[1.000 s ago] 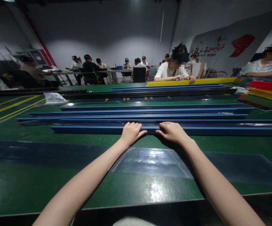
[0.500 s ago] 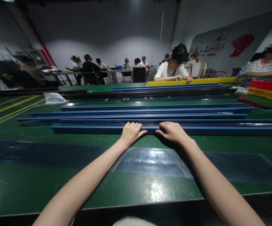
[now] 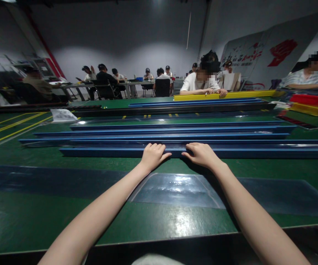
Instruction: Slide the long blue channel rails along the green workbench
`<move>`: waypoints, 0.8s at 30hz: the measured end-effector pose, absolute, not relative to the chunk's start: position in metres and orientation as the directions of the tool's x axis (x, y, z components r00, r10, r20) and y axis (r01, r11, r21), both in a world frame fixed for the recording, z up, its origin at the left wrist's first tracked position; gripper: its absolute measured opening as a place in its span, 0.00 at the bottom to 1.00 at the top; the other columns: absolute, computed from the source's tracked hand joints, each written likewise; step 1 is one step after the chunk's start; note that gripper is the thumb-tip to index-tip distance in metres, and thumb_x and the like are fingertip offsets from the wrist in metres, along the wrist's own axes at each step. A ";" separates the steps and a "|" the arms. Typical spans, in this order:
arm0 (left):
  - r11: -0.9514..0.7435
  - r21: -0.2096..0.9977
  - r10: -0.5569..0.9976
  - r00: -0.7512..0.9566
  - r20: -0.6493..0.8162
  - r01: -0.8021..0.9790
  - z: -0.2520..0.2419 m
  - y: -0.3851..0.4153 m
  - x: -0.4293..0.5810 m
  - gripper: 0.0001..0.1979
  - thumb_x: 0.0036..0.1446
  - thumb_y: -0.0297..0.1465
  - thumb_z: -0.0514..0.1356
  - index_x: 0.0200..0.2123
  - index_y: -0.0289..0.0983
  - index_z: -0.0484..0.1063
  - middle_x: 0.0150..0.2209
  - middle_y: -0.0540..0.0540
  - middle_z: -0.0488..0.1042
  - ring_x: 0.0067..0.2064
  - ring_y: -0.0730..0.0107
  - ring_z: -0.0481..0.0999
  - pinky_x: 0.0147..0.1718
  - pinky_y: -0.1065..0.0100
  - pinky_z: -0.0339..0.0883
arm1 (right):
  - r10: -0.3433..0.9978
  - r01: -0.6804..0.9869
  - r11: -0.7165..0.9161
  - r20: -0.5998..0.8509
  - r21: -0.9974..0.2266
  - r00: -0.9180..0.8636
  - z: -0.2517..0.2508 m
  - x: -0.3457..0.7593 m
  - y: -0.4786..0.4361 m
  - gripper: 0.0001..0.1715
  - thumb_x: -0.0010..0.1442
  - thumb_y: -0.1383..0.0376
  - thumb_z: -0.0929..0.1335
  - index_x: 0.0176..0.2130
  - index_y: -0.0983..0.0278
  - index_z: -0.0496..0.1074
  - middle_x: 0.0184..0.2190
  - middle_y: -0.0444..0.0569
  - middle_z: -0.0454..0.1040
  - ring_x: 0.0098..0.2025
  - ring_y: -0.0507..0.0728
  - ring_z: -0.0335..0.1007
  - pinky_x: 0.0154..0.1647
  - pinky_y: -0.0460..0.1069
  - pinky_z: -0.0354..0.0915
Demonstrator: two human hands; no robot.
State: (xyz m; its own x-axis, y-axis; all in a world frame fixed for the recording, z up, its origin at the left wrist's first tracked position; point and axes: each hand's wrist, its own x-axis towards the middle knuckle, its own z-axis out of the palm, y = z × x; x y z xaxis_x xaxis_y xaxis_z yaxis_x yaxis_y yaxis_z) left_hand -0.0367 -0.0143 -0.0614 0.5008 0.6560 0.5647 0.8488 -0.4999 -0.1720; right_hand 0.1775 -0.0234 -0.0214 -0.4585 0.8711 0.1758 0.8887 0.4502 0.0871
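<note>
A long blue channel-shaped strip [image 3: 106, 152] lies crosswise on the green table in front of me. My left hand [image 3: 153, 154] is wrapped over its near wall, fingers curled into the channel and thumb along the near face. A short way to the right, my right hand [image 3: 200, 154] grips the same strip in the same manner, its thumb pointing towards the left one. The fingertips of both hands are hidden inside the channel. Just beyond lie several more blue strips [image 3: 175, 130], parallel to the one I hold.
Clear film [image 3: 178, 189] lies flat on the green table [image 3: 51, 221] between my forearms. Farther back are a black strip [image 3: 175, 109], a red tray [image 3: 309, 99] and a yellow tray [image 3: 311, 108]. Across the table a co-worker [image 3: 203, 82] handles a yellow strip [image 3: 230, 95].
My hands and the blue strip stay put. Across the table, the co-worker's yellow strip has shifted slightly to the right.
</note>
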 end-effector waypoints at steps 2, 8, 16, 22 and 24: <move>-0.499 -0.171 0.656 0.500 0.565 0.849 -0.062 -0.014 -0.037 0.20 0.58 0.46 0.47 0.30 0.36 0.68 0.28 0.45 0.73 0.31 0.65 0.69 0.31 0.65 0.51 | 0.875 0.891 0.447 0.168 0.079 -0.454 -0.021 0.177 -0.023 0.18 0.59 0.54 0.58 0.35 0.63 0.68 0.35 0.51 0.74 0.38 0.56 0.69 0.29 0.47 0.52; -0.492 -0.193 0.649 0.505 0.568 0.849 -0.062 -0.014 -0.037 0.20 0.59 0.46 0.47 0.30 0.36 0.67 0.28 0.45 0.72 0.31 0.66 0.69 0.30 0.66 0.51 | 0.866 0.885 0.457 0.185 0.086 -0.465 -0.023 0.178 -0.022 0.18 0.59 0.54 0.58 0.33 0.63 0.68 0.35 0.51 0.74 0.37 0.56 0.69 0.28 0.46 0.51; -0.485 -0.195 0.659 0.503 0.559 0.853 -0.060 -0.015 -0.036 0.20 0.58 0.46 0.48 0.30 0.36 0.67 0.28 0.45 0.73 0.32 0.66 0.69 0.31 0.65 0.51 | 0.859 0.880 0.465 0.188 0.101 -0.476 -0.024 0.179 -0.022 0.18 0.59 0.54 0.58 0.34 0.63 0.68 0.35 0.51 0.74 0.37 0.56 0.69 0.28 0.47 0.51; -0.490 -0.196 0.650 0.506 0.567 0.849 -0.060 -0.015 -0.037 0.20 0.58 0.46 0.47 0.30 0.36 0.67 0.27 0.45 0.73 0.31 0.65 0.69 0.30 0.65 0.51 | 0.869 0.888 0.452 0.180 0.087 -0.460 -0.021 0.177 -0.024 0.18 0.59 0.54 0.58 0.34 0.63 0.68 0.35 0.51 0.74 0.37 0.56 0.69 0.29 0.47 0.52; -0.489 -0.201 0.647 0.507 0.569 0.849 -0.061 -0.015 -0.037 0.21 0.58 0.46 0.47 0.30 0.36 0.68 0.27 0.45 0.73 0.31 0.65 0.69 0.30 0.65 0.51 | 0.866 0.885 0.456 0.185 0.093 -0.465 -0.022 0.177 -0.024 0.18 0.59 0.54 0.58 0.34 0.63 0.68 0.35 0.51 0.74 0.37 0.56 0.69 0.29 0.47 0.52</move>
State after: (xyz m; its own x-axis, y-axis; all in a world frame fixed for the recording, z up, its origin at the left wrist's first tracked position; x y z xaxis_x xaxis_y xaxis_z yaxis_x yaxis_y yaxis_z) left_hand -0.0367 -0.0148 -0.0606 0.5071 0.6470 0.5694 0.8491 -0.4885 -0.2011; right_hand 0.1768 -0.0239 -0.0217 -0.4651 0.8658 0.1846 0.8852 0.4558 0.0927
